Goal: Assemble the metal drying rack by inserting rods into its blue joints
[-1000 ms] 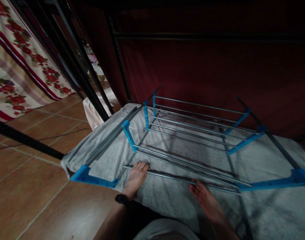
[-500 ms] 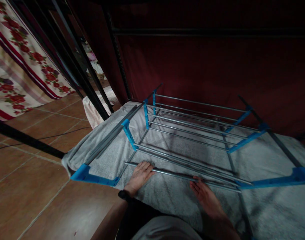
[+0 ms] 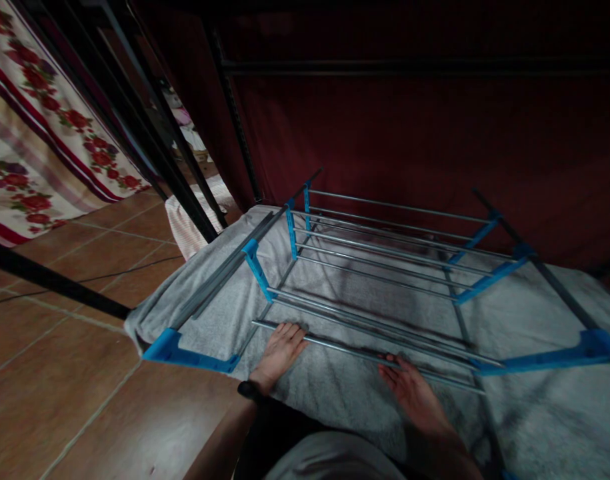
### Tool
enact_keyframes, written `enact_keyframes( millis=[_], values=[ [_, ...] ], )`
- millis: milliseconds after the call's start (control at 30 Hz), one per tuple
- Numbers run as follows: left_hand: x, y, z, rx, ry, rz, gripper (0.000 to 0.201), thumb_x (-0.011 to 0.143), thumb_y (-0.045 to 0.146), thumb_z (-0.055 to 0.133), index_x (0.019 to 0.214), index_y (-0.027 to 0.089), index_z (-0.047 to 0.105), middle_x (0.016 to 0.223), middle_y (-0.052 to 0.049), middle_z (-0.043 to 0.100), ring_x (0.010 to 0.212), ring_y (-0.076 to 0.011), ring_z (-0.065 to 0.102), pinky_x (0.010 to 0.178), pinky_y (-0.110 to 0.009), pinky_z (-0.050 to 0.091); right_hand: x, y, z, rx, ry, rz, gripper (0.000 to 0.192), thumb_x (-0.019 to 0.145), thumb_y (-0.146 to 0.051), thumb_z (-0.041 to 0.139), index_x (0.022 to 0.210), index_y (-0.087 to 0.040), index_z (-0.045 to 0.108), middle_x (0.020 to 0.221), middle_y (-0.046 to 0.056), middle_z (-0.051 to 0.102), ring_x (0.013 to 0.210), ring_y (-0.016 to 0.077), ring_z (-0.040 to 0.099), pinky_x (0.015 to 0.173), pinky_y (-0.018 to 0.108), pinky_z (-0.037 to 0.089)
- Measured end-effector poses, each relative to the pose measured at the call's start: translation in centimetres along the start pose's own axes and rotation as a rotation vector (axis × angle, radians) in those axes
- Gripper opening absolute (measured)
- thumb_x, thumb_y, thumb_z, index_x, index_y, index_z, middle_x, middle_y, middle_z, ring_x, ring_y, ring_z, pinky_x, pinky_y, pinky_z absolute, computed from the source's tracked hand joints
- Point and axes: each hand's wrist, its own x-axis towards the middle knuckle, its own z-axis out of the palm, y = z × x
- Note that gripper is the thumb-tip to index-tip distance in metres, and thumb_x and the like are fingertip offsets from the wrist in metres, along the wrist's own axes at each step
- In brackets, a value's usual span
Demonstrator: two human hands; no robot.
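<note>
A loose thin metal rod (image 3: 345,348) lies across in front of me, just above or on the grey blanket. My left hand (image 3: 283,347) is closed over it near its left end, knuckles up. Farther right, my right hand (image 3: 409,387) has its palm turned inward and its fingers curled at the rod from below. Just beyond is a partly built rack of metal tubes (image 3: 375,250) lying on its side, with blue plastic brackets (image 3: 259,270). The nearest blue brackets, on the left (image 3: 189,353) and right (image 3: 549,360), have no rod between them.
Several loose grey tubes (image 3: 229,267) lie along the rack's left side. The grey blanket (image 3: 335,407) covers a low bed with dark metal posts (image 3: 149,133). A dark red curtain (image 3: 409,140) hangs behind. Tiled floor (image 3: 85,387) and a floral cloth (image 3: 59,120) are at left.
The rod's right end has dropped slightly toward me, tilting the rod a little more. Both hands stay at nearly the same spots on it, and the rack has not visibly moved.
</note>
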Motion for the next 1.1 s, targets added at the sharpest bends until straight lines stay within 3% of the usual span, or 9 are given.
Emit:
enact_keyframes(
  millis=[1100],
  values=[
    [-0.2, -0.4, 0.5, -0.012, 0.001, -0.003, 0.034, 0.102, 0.041, 0.042, 0.112, 0.021, 0.068, 0.104, -0.006, 0.067, 0.107, -0.0229, 0.057, 0.105, -0.043, 0.041, -0.8, -0.4, 1.0, 0.006, -0.001, -0.002, 0.025, 0.068, -0.038, 0.086, 0.085, -0.024, 0.073, 0.098, 0.002, 0.074, 0.104, 0.0235, 0.068, 0.1, 0.04, 0.055]
  ],
)
